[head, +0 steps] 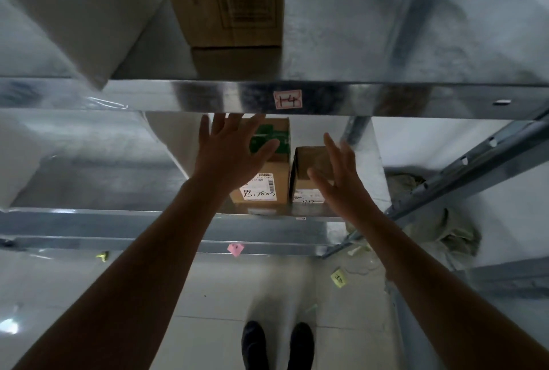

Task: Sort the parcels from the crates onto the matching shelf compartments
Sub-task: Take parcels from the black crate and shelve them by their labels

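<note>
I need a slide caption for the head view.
Open left hand and right hand stretch toward the larger parcel and the smaller parcel on the shelf under tag 14.

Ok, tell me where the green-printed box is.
Head view, centre: green-printed box on the shelf below tag 14, left of a smaller brown box, behind the left hand.

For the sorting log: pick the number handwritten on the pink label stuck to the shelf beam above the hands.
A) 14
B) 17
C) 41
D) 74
A: the pink label on the beam reads 14 in dark handwriting.
</note>
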